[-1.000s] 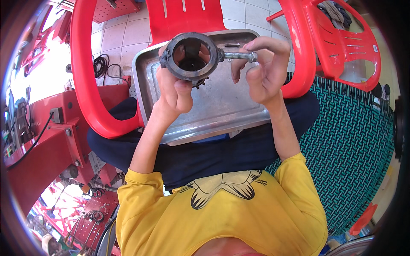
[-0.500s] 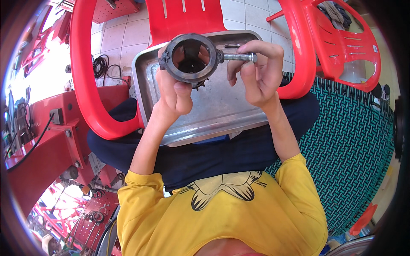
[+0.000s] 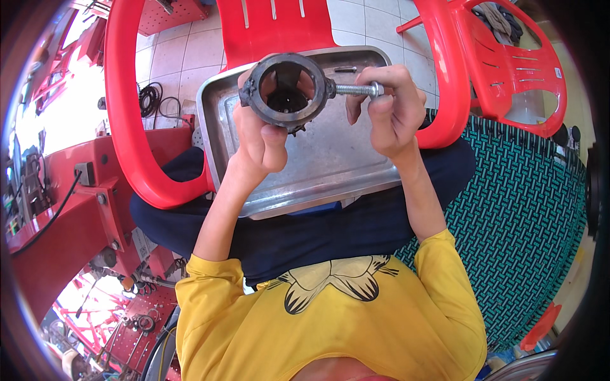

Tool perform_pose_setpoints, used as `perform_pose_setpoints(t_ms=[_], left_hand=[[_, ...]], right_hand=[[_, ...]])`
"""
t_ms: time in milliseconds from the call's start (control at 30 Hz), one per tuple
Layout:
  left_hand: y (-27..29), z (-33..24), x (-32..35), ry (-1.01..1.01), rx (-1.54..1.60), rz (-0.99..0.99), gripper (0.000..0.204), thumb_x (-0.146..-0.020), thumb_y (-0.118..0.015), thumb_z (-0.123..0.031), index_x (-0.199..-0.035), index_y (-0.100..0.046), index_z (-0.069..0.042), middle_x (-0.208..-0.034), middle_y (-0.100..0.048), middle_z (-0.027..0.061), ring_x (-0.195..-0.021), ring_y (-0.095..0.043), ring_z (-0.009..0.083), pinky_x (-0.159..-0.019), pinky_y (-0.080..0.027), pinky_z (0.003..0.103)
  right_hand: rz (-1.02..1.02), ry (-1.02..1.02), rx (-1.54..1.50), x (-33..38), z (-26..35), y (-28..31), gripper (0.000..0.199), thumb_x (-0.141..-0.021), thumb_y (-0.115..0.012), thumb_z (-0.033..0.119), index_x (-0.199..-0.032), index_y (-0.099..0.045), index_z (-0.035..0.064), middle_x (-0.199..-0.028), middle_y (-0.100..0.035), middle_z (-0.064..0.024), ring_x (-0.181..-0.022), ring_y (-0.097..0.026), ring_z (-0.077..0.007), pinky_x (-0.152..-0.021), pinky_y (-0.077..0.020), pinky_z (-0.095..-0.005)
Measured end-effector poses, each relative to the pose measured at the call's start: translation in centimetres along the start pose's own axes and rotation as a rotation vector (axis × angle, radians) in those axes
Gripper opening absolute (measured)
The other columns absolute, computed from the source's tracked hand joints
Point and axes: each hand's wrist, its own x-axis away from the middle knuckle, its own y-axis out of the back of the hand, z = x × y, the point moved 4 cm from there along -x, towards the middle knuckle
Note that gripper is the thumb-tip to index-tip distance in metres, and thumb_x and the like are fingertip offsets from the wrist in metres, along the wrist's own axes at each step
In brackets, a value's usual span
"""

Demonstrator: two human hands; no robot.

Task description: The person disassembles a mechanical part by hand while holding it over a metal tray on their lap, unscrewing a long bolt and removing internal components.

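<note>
My left hand (image 3: 259,136) grips a dark, ring-shaped metal part (image 3: 254,100) from its left and underside, with the thumb on the lower rim. The ring's round opening faces up toward me. A long threaded bolt (image 3: 351,90) sticks out of a boss on the ring's right side. Its head lies between the thumb and fingers of my right hand (image 3: 395,114), which is closed around that end. Both hands hold the part above a shallow metal tray (image 3: 311,181) resting on my lap. A small dark pin (image 3: 345,69) lies at the tray's far edge.
A red plastic chair (image 3: 276,28) stands in front, its arms flanking the tray. Another red chair (image 3: 508,70) is at the far right. A green-black woven stool (image 3: 515,222) sits at my right. Red machinery (image 3: 76,209) fills the left, near a coiled black cable (image 3: 150,98).
My right hand has shifted slightly right and down, its fingers repositioned around the bolt head. The ring has moved slightly right and down with my left hand.
</note>
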Motion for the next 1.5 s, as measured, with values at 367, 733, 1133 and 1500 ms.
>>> perform_pose_setpoints(t_ms=[367, 733, 1133, 1500], left_hand=[[-0.1, 0.1, 0.0, 0.001, 0.028, -0.01, 0.105, -0.082, -0.026, -0.088, -0.143, -0.03, -0.003, -0.115, -0.055, 0.0181, -0.093, -0.066, 0.0242, -0.07, -0.055, 0.031], [-0.6, 0.1, -0.4, -0.239, 0.08, -0.079, 0.082, -0.096, -0.038, -0.066, -0.136, -0.038, 0.006, -0.104, -0.064, 0.0167, -0.086, -0.067, 0.0226, -0.073, -0.056, 0.033], [-1.0, 0.8, -1.1, -0.447, 0.053, -0.086, 0.073, -0.1, -0.04, -0.058, -0.132, -0.044, 0.008, -0.092, -0.068, 0.0141, -0.078, -0.067, 0.0198, -0.069, -0.054, 0.03], [-0.9, 0.0, -0.3, -0.312, 0.066, -0.133, 0.07, -0.101, -0.037, -0.055, -0.133, -0.043, 0.007, -0.093, -0.068, 0.0141, -0.077, -0.067, 0.0204, -0.069, -0.053, 0.03]], right_hand=[[-0.024, -0.033, 0.069, -0.2, 0.3, 0.2, 0.031, -0.086, -0.075, 0.018, -0.105, -0.061, 0.0, -0.09, -0.07, -0.0088, -0.059, -0.062, -0.0147, -0.057, -0.0488, -0.0236], [-0.054, 0.045, 0.12, -0.7, 0.5, 1.1, 0.03, -0.08, -0.08, 0.018, -0.099, -0.064, 0.0018, -0.084, -0.072, -0.0061, -0.058, -0.063, -0.0147, -0.055, -0.0487, -0.0243], [-0.034, 0.14, 0.098, -0.6, 0.1, 1.5, 0.03, -0.08, -0.081, 0.021, -0.096, -0.063, 0.0022, -0.078, -0.071, -0.0044, -0.053, -0.059, -0.014, -0.051, -0.0465, -0.024], [0.003, 0.167, 0.128, -0.9, 0.2, 1.6, 0.036, -0.077, -0.084, 0.018, -0.101, -0.064, 0.0013, -0.079, -0.072, -0.0044, -0.053, -0.061, -0.0136, -0.052, -0.0497, -0.0238]])
